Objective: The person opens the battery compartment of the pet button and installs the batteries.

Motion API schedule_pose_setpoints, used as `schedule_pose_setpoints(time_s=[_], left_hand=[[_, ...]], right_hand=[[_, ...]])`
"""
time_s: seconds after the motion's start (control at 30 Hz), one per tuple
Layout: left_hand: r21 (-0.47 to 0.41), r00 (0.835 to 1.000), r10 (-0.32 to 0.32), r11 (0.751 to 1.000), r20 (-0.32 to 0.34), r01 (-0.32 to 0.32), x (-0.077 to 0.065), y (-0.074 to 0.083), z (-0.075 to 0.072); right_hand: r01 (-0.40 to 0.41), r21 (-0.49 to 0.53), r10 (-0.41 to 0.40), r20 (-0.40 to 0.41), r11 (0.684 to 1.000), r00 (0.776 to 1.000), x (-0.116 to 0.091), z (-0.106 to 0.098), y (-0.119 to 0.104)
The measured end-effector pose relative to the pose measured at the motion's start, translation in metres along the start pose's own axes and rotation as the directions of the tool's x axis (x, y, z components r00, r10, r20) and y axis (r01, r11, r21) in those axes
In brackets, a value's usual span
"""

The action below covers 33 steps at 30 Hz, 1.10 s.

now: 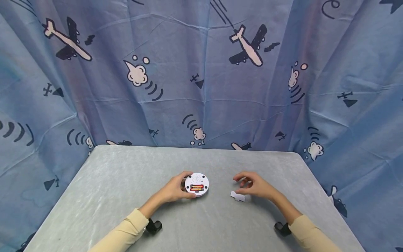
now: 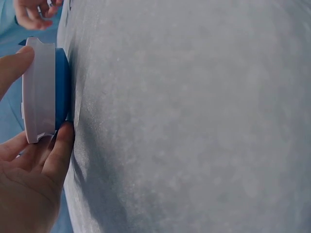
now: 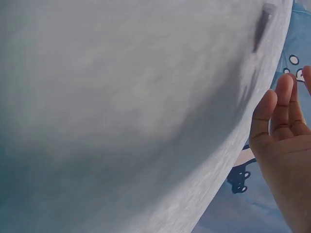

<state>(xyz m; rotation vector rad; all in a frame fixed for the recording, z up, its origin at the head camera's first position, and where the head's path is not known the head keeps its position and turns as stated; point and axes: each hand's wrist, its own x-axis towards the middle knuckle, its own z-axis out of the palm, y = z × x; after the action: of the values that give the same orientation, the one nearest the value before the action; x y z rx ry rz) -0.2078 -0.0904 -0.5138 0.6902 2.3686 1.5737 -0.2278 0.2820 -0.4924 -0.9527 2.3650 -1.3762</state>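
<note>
My left hand (image 1: 173,189) grips a round white device (image 1: 196,178) by its left side, thumb at the near edge and fingers round the far edge. The device's underside faces up, showing small dark feet, a dotted speaker grille and an uncovered compartment with red and gold batteries (image 1: 197,187). In the left wrist view, the device shows a white side (image 2: 41,92) and a blue lower part (image 2: 61,90). To the right, a small white battery cover (image 1: 238,196) lies on the table. Over it hovers my right hand (image 1: 256,185), fingers loosely bent and holding nothing, thumb overlapping the cover's edge in the head view.
Both hands are above a grey table (image 1: 132,168) with rounded far corners. Behind it hangs a blue curtain (image 1: 176,52) printed with airplanes. A black wrist strap piece shows under each sleeve (image 1: 126,227).
</note>
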Motion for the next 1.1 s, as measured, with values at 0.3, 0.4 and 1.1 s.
schedule_pose_setpoints(time_s=[0.3, 0.4, 1.1], left_hand=[[0.008, 1.0, -0.01, 1.0, -0.001, 0.01, 0.001, -0.001, 0.0], [0.019, 1.0, -0.014, 1.0, 0.001, 0.014, 0.001, -0.001, 0.0], [0.028, 1.0, -0.01, 1.0, 0.004, 0.01, 0.001, -0.001, 0.0]], right_hand=[[-0.04, -0.093, 0.04, -0.005, 0.995, 0.999, -0.023, -0.003, 0.006], [-0.044, -0.129, 0.043, -0.014, 0.991, 0.999, -0.026, -0.003, 0.008], [-0.031, -0.234, 0.03, -0.008, 0.972, 1.0, -0.024, 0.002, 0.009]])
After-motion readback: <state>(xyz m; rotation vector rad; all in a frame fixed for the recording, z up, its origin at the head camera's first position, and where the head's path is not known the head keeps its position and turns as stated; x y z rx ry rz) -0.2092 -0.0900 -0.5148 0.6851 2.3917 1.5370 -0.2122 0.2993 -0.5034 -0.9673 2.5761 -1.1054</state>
